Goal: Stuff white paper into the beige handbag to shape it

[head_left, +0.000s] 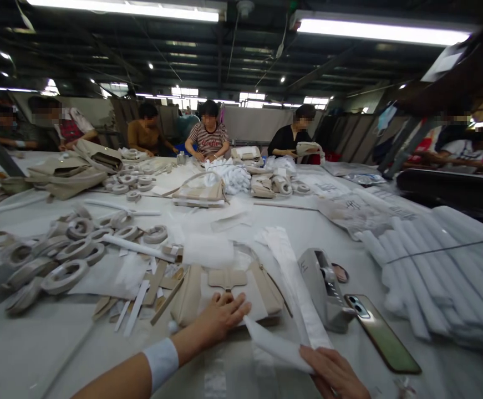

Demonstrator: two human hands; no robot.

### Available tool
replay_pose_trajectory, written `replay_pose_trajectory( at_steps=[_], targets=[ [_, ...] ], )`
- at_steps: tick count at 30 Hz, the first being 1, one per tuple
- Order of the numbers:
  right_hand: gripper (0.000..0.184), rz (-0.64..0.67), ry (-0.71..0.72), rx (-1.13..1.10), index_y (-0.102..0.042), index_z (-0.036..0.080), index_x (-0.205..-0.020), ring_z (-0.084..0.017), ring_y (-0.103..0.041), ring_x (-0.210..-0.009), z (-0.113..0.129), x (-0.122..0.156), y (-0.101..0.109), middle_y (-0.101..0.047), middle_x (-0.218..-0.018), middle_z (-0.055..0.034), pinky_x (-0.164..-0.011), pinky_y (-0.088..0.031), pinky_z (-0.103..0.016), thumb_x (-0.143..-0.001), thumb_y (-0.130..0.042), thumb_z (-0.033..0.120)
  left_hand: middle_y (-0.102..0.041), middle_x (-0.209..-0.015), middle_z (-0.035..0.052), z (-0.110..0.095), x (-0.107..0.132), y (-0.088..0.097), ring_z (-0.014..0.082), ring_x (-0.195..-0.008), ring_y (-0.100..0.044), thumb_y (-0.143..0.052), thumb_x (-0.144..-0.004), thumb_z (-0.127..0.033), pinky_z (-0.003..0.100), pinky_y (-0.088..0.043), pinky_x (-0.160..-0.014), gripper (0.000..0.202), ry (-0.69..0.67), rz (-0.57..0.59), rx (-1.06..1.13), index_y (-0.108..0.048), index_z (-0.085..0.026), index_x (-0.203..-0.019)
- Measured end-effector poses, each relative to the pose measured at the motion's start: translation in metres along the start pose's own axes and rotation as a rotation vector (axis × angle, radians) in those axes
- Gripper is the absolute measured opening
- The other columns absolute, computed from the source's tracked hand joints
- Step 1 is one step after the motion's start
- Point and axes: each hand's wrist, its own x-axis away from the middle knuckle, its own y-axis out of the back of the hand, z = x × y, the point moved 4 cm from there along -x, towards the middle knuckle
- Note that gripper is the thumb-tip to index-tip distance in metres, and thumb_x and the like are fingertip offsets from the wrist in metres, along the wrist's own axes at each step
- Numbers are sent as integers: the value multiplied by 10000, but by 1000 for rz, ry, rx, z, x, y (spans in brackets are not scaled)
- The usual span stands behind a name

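Note:
My left hand [220, 317] lies flat with fingers spread on a beige handbag [228, 293] that rests on the white table [37, 343]. A white wristband sits on that forearm. My right hand [335, 374] at the bottom edge pinches the end of a white paper strip [272, 343] that runs toward the bag. A longer white tissue strip [291, 282] lies just right of the bag.
A grey tape dispenser [324, 288] and a phone [380, 332] lie right of the bag. Rolled beige straps [64, 255] pile at left, white paper rolls [432, 266] at right. Several people work at the table's far side, with more bags [66, 172].

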Motion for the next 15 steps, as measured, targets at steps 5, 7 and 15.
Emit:
replay_pose_trajectory(
  at_steps=[5, 7, 15],
  targets=[
    [380, -15, 81, 48, -588, 329, -1250, -242, -637, -962, 27, -67, -5, -676, -1156, -39, -853, -546, -422, -899, -500, 213, -525, -1301, 74, -5, 2, -3, 247, -1099, -453, -334, -984, -289, 407, -358, -905, 357, 1, -29, -41, -429, -262, -1328],
    [374, 13, 132, 45, -587, 315, -1254, -238, -620, -966, 38, -101, -19, -663, -1181, -50, -846, -541, -424, -915, -476, 204, -547, -1259, 87, -7, 2, -8, 244, -1097, -459, -340, -984, -296, 403, -361, -920, 395, 10, -33, -50, -374, -242, -1374],
    [315, 177, 164, -105, -648, 237, -1120, -247, -599, -948, 44, -166, -83, -690, -1074, -87, -848, -503, -427, -889, -450, 152, -427, -1421, 105, -7, 3, -17, 220, -1107, -483, -336, -974, -209, 351, -390, -907, 491, 7, -155, -209, -232, -176, -1452]
  ],
)
